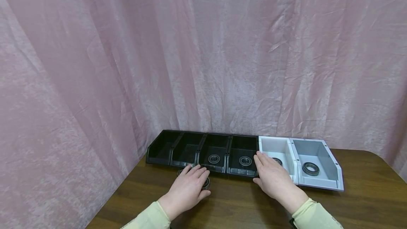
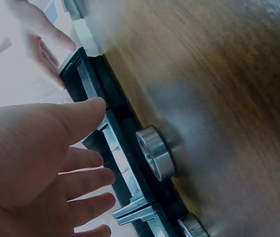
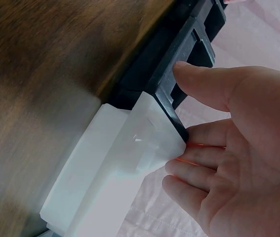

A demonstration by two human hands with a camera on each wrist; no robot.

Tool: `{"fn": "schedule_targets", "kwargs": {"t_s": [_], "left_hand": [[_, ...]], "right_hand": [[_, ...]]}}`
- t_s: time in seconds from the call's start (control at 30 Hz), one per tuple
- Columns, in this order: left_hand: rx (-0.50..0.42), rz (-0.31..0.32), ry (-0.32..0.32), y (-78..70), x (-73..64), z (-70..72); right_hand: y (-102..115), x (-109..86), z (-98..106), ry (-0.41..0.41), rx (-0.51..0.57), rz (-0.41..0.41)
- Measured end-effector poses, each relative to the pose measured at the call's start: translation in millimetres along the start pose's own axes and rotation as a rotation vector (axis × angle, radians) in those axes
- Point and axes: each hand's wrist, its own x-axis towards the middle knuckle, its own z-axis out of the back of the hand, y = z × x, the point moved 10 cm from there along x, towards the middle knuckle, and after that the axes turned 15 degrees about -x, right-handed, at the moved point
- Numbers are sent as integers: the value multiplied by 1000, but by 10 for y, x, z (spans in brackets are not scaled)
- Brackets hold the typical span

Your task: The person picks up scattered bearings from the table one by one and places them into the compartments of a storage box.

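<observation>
My left hand (image 1: 188,191) hovers over the table in front of the black bins, its fingers loosely extended. Partly hidden by it, a ball bearing (image 1: 207,183) sits on the table just before the bins. A second bearing (image 2: 193,226) lies farther along the bins' front in the left wrist view. Neither is gripped. My right hand (image 1: 274,176) is over the front of the fourth black bin (image 1: 236,171) and the white bin (image 1: 270,143), fingertips right at their shared edge. Its fingers are relaxed, with thumb apart. A bearing (image 1: 278,161) in the white bin is partly covered by this hand.
Several black bins and two light ones stand in a row. One bearing (image 1: 214,159) lies in the third black bin, another (image 1: 245,161) in the fourth. The grey bin (image 1: 334,183) at the right end holds a larger bearing (image 1: 310,169). A pink curtain (image 1: 222,52) hangs behind.
</observation>
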Motion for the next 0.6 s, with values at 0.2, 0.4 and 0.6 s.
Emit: {"fn": "schedule_targets", "kwargs": {"t_s": [0.2, 0.4, 0.6], "left_hand": [[0, 2, 5, 19, -8, -38], [-16, 15, 26, 37, -27, -93], [-27, 21, 39, 56, -50, -127]], "right_hand": [[-1, 3, -4, 4, 0, 0], [3, 5, -13, 26, 1, 0], [7, 9, -32, 35, -3, 3]]}}
